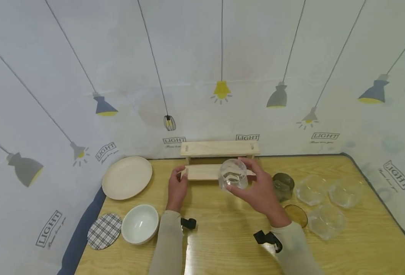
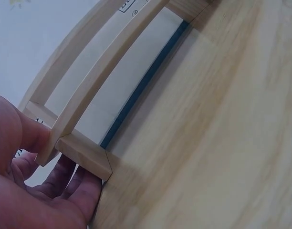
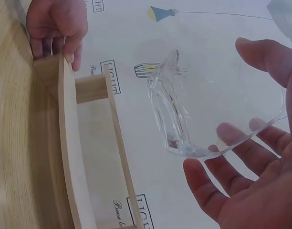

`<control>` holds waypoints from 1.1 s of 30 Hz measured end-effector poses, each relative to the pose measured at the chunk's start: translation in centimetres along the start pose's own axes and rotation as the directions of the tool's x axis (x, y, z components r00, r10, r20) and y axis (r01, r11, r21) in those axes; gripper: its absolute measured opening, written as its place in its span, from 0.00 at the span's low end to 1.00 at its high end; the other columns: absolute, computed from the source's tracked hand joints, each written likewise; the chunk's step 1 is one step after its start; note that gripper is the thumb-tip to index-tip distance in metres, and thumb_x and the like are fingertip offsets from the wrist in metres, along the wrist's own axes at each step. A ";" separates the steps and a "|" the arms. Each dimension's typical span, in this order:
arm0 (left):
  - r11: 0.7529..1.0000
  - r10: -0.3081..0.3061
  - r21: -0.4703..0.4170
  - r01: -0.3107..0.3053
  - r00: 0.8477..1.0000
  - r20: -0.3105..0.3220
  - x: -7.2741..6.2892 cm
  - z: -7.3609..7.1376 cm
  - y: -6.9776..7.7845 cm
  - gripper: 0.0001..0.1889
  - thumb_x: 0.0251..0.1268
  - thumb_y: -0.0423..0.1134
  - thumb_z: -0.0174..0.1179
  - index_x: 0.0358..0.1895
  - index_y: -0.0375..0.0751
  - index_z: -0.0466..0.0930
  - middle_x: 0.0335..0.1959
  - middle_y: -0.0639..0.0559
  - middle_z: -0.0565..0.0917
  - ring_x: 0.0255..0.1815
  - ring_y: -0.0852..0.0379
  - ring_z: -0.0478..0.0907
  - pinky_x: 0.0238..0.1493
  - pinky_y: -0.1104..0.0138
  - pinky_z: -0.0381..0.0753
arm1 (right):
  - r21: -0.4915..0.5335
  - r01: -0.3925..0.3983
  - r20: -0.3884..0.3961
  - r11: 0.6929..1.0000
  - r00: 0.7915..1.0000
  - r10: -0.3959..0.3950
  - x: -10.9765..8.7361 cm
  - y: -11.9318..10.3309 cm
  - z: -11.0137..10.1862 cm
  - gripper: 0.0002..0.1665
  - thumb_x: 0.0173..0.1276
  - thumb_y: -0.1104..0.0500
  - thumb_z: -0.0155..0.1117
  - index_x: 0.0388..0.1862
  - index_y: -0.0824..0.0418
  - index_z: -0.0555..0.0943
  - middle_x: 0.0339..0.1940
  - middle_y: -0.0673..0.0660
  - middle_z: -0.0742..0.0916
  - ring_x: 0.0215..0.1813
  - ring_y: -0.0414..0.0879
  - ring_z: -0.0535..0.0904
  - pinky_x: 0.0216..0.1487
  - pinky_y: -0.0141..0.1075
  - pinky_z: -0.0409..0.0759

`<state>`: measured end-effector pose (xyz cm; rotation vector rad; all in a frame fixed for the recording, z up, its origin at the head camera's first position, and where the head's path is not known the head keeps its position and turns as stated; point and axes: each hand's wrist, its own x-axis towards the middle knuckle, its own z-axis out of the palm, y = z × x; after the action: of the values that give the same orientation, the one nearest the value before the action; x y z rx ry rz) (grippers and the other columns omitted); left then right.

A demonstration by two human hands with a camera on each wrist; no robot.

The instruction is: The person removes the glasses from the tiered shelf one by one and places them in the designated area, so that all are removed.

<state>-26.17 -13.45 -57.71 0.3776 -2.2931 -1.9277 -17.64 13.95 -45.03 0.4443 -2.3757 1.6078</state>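
Note:
A two-tier wooden rack (image 1: 219, 148) stands at the back of the table against the wall. My left hand (image 1: 177, 190) grips the left end of its lower board, thumb on top and fingers beneath; the left wrist view shows the thumb against the wooden board (image 2: 96, 78). In my right hand (image 1: 262, 194) is a clear glass cup (image 1: 232, 173) with a thick faceted base, held between thumb and fingers in front of the lower board's right part. The right wrist view has the fingers (image 3: 201, 183) along one side of the cup.
Right of the rack are a dark smoky glass (image 1: 283, 187), an amber round piece (image 1: 296, 215) and several clear glasses (image 1: 326, 221). To the left lie a beige plate (image 1: 127, 178), a white bowl (image 1: 140, 224) and a checked round mat (image 1: 104, 231). A lamp-patterned wall covering (image 1: 188, 76) borders the table.

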 end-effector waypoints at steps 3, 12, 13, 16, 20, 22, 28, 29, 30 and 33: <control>1.000 -0.007 0.002 0.007 1.000 -0.004 -0.2 0.0 0.2 0.16 0.80 0.36 0.55 0.65 0.47 0.78 0.61 0.38 0.83 0.49 0.50 0.78 0.43 0.64 0.76 | -0.020 0.007 -0.015 1.000 1.000 -0.008 -0.6 -0.1 -1.0 0.47 0.56 0.56 0.87 0.74 0.46 0.75 0.68 0.53 0.83 0.66 0.49 0.79 0.57 0.40 0.82; 1.000 -0.021 0.002 0.021 1.000 0.000 -0.3 0.0 0.1 0.16 0.80 0.36 0.55 0.66 0.47 0.78 0.63 0.39 0.82 0.55 0.49 0.79 0.49 0.62 0.77 | -0.127 0.048 -0.039 0.991 0.998 -0.054 -2.6 0.2 -4.5 0.50 0.53 0.58 0.88 0.75 0.46 0.76 0.60 0.56 0.87 0.52 0.52 0.87 0.48 0.38 0.86; 1.000 -0.013 0.003 0.013 1.000 -0.003 -0.3 0.0 0.1 0.16 0.80 0.36 0.54 0.65 0.46 0.78 0.62 0.38 0.83 0.53 0.49 0.79 0.47 0.63 0.77 | -0.139 0.052 -0.045 0.989 0.997 -0.059 -2.9 0.2 -5.0 0.50 0.52 0.59 0.89 0.75 0.47 0.77 0.59 0.56 0.88 0.50 0.52 0.87 0.47 0.37 0.86; 1.000 0.007 0.007 -0.007 1.000 -0.011 -0.2 0.0 0.1 0.16 0.79 0.35 0.54 0.65 0.44 0.78 0.58 0.37 0.83 0.47 0.52 0.78 0.42 0.65 0.76 | -0.168 0.047 -0.075 0.985 0.995 -0.060 -3.7 0.2 -6.4 0.51 0.50 0.60 0.89 0.74 0.45 0.77 0.56 0.54 0.88 0.46 0.46 0.87 0.44 0.31 0.84; 1.000 0.021 0.021 -0.021 1.000 -0.019 -0.2 0.0 0.3 0.16 0.79 0.34 0.55 0.64 0.44 0.78 0.56 0.37 0.83 0.44 0.52 0.77 0.40 0.66 0.76 | -0.201 0.084 -0.119 0.976 0.987 -0.109 -4.6 0.3 -8.4 0.53 0.46 0.65 0.90 0.73 0.48 0.79 0.57 0.54 0.88 0.50 0.39 0.84 0.46 0.23 0.80; 0.999 0.021 0.030 -0.021 1.000 -0.018 -0.1 0.0 0.4 0.16 0.79 0.35 0.55 0.64 0.45 0.78 0.56 0.38 0.83 0.45 0.52 0.77 0.40 0.65 0.76 | -0.212 0.119 -0.138 0.970 0.979 -0.150 -4.9 0.5 -9.5 0.54 0.44 0.69 0.89 0.72 0.52 0.79 0.59 0.54 0.87 0.52 0.39 0.82 0.49 0.20 0.79; 0.999 0.003 0.035 -0.003 1.000 -0.002 -0.1 0.1 0.2 0.16 0.80 0.36 0.54 0.65 0.46 0.78 0.60 0.38 0.83 0.49 0.50 0.78 0.42 0.65 0.76 | -0.229 0.147 -0.165 0.962 0.969 -0.187 -6.4 1.2 -12.9 0.54 0.41 0.75 0.86 0.72 0.59 0.79 0.63 0.43 0.86 0.56 0.33 0.81 0.52 0.17 0.77; 0.999 0.001 0.033 -0.001 1.000 0.000 -0.1 0.1 0.2 0.16 0.80 0.36 0.54 0.65 0.46 0.78 0.61 0.38 0.83 0.50 0.50 0.78 0.43 0.66 0.76 | -0.238 0.153 -0.166 0.959 0.966 -0.196 -6.6 1.4 -13.4 0.54 0.40 0.76 0.86 0.72 0.60 0.80 0.64 0.42 0.86 0.57 0.32 0.81 0.52 0.17 0.76; 0.999 -0.002 0.033 0.002 1.000 0.001 -0.2 0.1 0.2 0.16 0.80 0.36 0.54 0.65 0.46 0.78 0.61 0.38 0.83 0.50 0.50 0.78 0.43 0.66 0.76 | -0.244 0.158 -0.168 0.957 0.965 -0.202 -6.8 1.6 -14.0 0.54 0.39 0.77 0.85 0.71 0.62 0.80 0.64 0.43 0.86 0.58 0.31 0.81 0.52 0.17 0.77; 1.000 0.001 0.030 -0.001 1.000 -0.003 -0.4 -0.1 0.4 0.16 0.80 0.36 0.54 0.66 0.46 0.78 0.59 0.37 0.82 0.49 0.49 0.78 0.42 0.65 0.76 | -0.255 0.147 -0.166 0.956 0.967 -0.193 -7.5 2.3 -15.7 0.54 0.40 0.80 0.83 0.71 0.65 0.78 0.65 0.44 0.86 0.61 0.32 0.81 0.52 0.17 0.78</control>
<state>-25.85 -13.39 -57.26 0.3825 -2.3218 -1.8934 -11.14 30.25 -43.89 0.4151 -2.2805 1.2110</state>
